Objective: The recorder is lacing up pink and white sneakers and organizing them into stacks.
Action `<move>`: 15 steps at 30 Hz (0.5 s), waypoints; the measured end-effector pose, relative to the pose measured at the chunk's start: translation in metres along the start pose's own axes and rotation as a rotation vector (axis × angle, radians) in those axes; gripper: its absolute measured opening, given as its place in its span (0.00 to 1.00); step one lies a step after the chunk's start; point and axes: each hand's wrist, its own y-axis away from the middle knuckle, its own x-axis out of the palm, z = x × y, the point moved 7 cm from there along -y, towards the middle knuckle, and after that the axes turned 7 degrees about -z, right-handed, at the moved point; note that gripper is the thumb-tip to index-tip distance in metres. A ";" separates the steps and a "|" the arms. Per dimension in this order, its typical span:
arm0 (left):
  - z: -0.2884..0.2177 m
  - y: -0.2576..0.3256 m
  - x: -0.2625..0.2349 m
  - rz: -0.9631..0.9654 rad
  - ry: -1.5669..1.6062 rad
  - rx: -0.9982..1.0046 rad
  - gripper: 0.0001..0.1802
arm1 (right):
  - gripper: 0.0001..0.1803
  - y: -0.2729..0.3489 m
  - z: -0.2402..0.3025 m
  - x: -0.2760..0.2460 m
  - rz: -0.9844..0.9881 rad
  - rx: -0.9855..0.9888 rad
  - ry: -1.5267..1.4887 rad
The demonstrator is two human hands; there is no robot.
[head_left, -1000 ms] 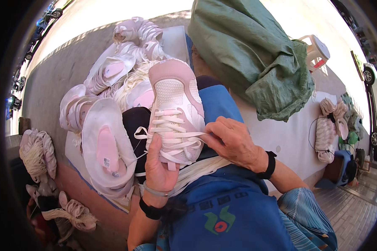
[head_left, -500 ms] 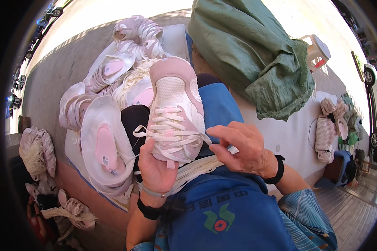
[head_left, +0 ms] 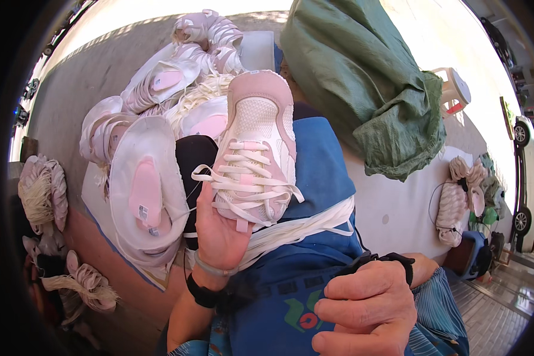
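A pink and white sneaker upper (head_left: 252,155) is gripped at its heel end by my left hand (head_left: 221,231), toe pointing away from me. White laces run through its eyelets, and their ends loop loosely over both sides. My right hand (head_left: 365,311) is above my lap, clear of the sneaker, with its fingers curled in. Whatever those fingers hold, if anything, is hidden. Between the hands, a bundle of loose white laces (head_left: 305,226) lies across the blue apron (head_left: 252,308).
Several more uppers, one a wide white-edged upper (head_left: 120,196), are piled at the left. A green cloth cover (head_left: 362,77) lies at the far right, near a white stool (head_left: 455,94). Bundled uppers (head_left: 455,204) sit right, and others (head_left: 43,193) at the far left.
My right hand has come away from the lace end and moved down toward my lap, its fingers now curled. My left hand still holds the sneaker upper; the lace end now hangs free.
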 end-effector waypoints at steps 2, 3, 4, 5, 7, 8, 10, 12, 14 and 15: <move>0.000 0.000 0.000 0.007 -0.001 -0.001 0.32 | 0.23 0.004 -0.007 0.007 -0.047 -0.080 -0.005; 0.000 0.000 0.000 0.014 -0.006 -0.002 0.31 | 0.18 0.007 -0.005 0.008 -0.098 -0.160 -0.010; 0.000 0.000 -0.001 0.014 -0.002 -0.002 0.31 | 0.18 0.010 -0.009 0.012 0.044 -0.055 -0.010; 0.000 0.000 -0.002 0.003 0.005 -0.006 0.31 | 0.18 0.015 -0.012 0.013 0.187 0.050 -0.010; 0.000 -0.001 -0.005 -0.011 0.009 -0.004 0.32 | 0.18 0.020 -0.038 0.017 0.363 0.126 0.058; 0.001 -0.001 -0.008 0.006 0.017 -0.033 0.31 | 0.19 0.028 -0.053 0.020 0.348 0.187 0.135; 0.003 -0.001 -0.008 0.033 0.028 -0.070 0.31 | 0.21 0.046 -0.077 0.025 0.336 0.247 0.224; 0.003 0.001 -0.001 0.053 0.018 -0.055 0.29 | 0.18 0.058 -0.101 0.024 0.305 0.380 0.363; 0.004 -0.001 0.001 0.047 -0.006 -0.025 0.27 | 0.15 0.055 -0.109 0.030 0.330 0.399 0.411; 0.005 -0.002 -0.001 0.025 -0.013 -0.024 0.27 | 0.11 0.054 -0.113 0.032 0.355 0.419 0.465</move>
